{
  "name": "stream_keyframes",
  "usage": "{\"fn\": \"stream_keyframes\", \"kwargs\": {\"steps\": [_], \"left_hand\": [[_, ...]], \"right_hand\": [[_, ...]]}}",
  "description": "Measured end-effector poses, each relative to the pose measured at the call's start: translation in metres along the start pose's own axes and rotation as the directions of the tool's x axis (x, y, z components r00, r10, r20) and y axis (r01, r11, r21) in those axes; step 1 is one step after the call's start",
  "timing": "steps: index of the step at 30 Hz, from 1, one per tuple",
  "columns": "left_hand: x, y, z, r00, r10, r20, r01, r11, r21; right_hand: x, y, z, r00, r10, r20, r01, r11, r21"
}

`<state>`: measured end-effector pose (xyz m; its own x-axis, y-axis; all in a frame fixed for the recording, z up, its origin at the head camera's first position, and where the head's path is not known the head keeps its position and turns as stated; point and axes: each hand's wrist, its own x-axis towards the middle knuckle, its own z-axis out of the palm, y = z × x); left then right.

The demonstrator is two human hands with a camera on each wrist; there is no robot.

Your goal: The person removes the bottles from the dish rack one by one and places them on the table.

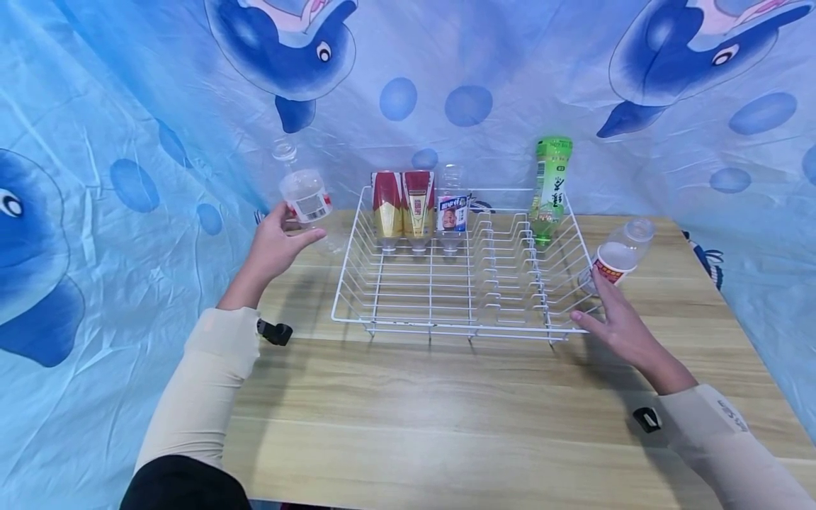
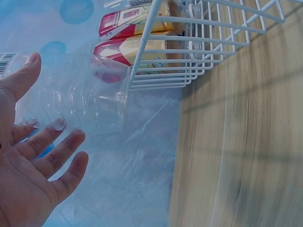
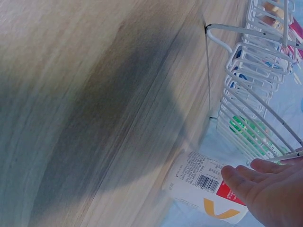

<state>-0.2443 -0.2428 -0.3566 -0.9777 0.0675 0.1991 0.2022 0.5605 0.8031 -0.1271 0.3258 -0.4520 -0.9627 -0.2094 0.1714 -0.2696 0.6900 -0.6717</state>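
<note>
My left hand (image 1: 275, 244) holds a clear plastic bottle (image 1: 304, 191) with a white label, left of the white wire rack (image 1: 430, 327). In the left wrist view, the thumb lies along one side of this bottle and the fingers along the other. At the rack's right front corner is my right hand (image 1: 618, 326), its fingers extended. Just past its fingertips, beside the rack, is another clear bottle (image 1: 627, 248) with a white and red label (image 3: 203, 182); whether they touch I cannot tell.
Inside the rack, two red-and-gold bottles (image 1: 403, 205) and a blue-labelled clear bottle (image 1: 452, 212) stand neck down along the back. A green bottle (image 1: 550, 184) leans at its back right. A wooden table (image 1: 414, 425) lies beneath, with a blue dolphin-print sheet (image 1: 440, 64) behind.
</note>
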Motion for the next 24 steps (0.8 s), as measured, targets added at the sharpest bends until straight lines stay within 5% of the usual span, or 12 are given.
{"fn": "stream_keyframes", "kwargs": {"steps": [24], "left_hand": [[0.008, -0.026, 0.007, 0.999, -0.046, 0.0, 0.046, 0.998, 0.038]], "right_hand": [[0.001, 0.004, 0.002, 1.0, 0.0, -0.01, 0.0, 1.0, -0.013]]}}
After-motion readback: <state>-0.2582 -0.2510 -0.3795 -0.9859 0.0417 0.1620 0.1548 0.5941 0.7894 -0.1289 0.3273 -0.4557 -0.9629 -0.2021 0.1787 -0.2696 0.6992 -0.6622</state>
